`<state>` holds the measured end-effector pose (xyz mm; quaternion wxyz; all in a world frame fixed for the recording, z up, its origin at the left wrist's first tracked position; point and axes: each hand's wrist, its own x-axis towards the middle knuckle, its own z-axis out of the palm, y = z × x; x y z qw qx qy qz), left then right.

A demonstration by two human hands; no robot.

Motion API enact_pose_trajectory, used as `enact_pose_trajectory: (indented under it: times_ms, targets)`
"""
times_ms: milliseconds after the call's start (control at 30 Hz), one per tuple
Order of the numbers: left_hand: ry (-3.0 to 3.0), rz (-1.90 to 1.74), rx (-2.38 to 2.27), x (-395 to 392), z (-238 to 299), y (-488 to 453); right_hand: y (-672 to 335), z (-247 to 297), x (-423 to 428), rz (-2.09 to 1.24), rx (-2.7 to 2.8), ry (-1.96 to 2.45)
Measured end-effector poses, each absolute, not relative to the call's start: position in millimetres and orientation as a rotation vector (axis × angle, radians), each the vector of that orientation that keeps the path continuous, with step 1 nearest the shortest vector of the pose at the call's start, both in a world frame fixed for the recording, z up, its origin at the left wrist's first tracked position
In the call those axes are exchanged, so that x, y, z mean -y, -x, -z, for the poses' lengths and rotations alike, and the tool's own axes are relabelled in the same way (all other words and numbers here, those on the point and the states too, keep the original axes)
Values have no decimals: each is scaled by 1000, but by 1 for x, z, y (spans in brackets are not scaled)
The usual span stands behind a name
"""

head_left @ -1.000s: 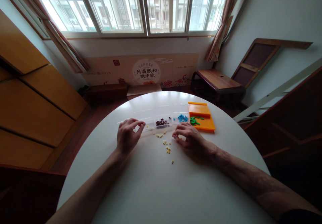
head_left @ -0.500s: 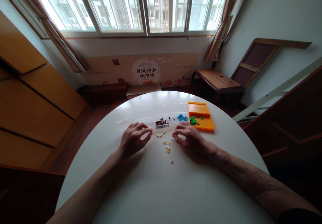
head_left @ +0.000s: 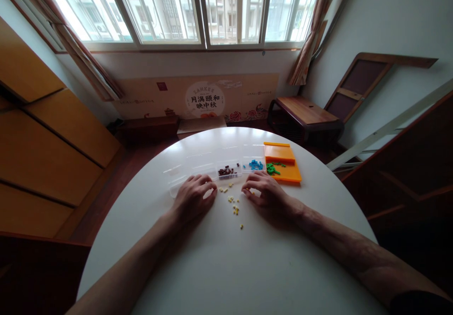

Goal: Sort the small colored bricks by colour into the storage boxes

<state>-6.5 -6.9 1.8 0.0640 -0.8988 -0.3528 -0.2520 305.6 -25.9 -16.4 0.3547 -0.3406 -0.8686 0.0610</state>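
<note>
Small pale-yellow pieces (head_left: 236,210) lie loose on the white table between my hands. My left hand (head_left: 194,193) rests at the left of them, thumb and forefinger pinched together; whatever may be between the tips is too small to make out. Across from it, my right hand (head_left: 264,190) is also in a pinch, its fingertips touching close to the tabletop, and their contents are hidden. Beyond the hands stand clear plastic boxes, one with dark brown pieces (head_left: 227,170) and one with blue pieces (head_left: 255,165). Green pieces (head_left: 273,169) sit in an orange tray (head_left: 292,174).
The round white table (head_left: 247,268) has its curved far edge just behind the boxes. More clear containers (head_left: 179,186) lie at the left, partly behind my left hand. A wooden bench (head_left: 306,110) stands past the table, below the window.
My left hand has shifted slightly right, and its thumb and forefinger have closed at a small yellow piece, which is now hidden. My right hand has stayed nearly still.
</note>
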Motion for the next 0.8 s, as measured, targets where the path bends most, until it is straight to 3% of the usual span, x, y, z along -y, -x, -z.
enact_pose_trajectory:
  times_ms: [467,800]
  targets:
    - [2323,989,1281,-2,-11,16,-310,21,27,-178,2241,874]
    - [2427,994,1255,0,-8,15,-311,22,26,-185,2238,870]
